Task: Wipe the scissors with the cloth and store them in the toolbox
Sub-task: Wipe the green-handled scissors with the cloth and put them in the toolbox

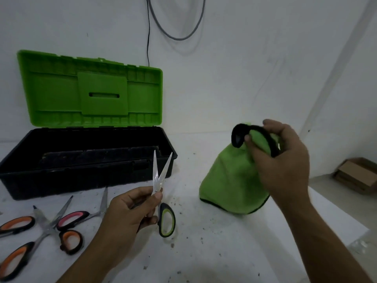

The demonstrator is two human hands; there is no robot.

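Observation:
My left hand (130,213) grips a pair of green-and-black-handled scissors (161,176), blades parted and pointing up in front of the toolbox. My right hand (283,160) pinches the top of a green cloth with black trim (230,184), lifting it so that it hangs in a cone whose lower edge touches the white table. The toolbox (85,160) stands open at the left, its black base showing a dark tray inside and its green lid (93,90) upright against the wall.
Orange-handled scissors (43,227) and pink-handled scissors (81,216) lie crossed on the table (204,252) at the front left. Dark crumbs speckle the tabletop. Cardboard (357,176) lies on the floor at the right. Cables (175,27) hang on the wall.

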